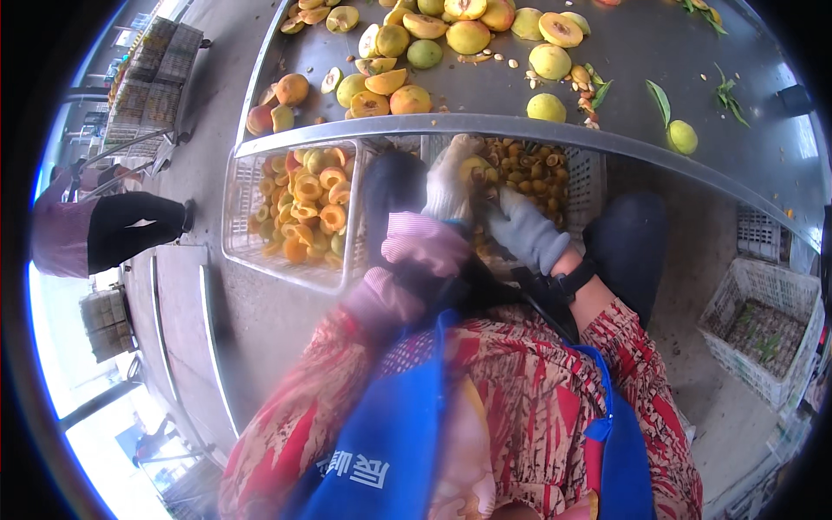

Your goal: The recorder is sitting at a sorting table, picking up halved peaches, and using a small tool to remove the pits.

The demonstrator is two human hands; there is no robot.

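My left hand [448, 184], in a white knit glove with a pink striped cuff, is closed round a yellow peach [476, 170]. The peach is over a crate of small brownish-orange pieces [530, 165], just below the table's near edge. Close against the fruit is my right hand [524, 229], in a grey glove, with a dark watch on its wrist. Its fingers are curled, and whatever they grip is hidden. To the left stands a white plastic crate [286, 274] filled with pitted peach halves [305, 201].
Whole and cut peaches [425, 54] lie across the metal table [637, 69], with loose pits and green leaves [731, 97]. A white crate [724, 360] with leafy scraps is on the floor at right. Stacked crates [152, 74] and a person [130, 232] are at far left.
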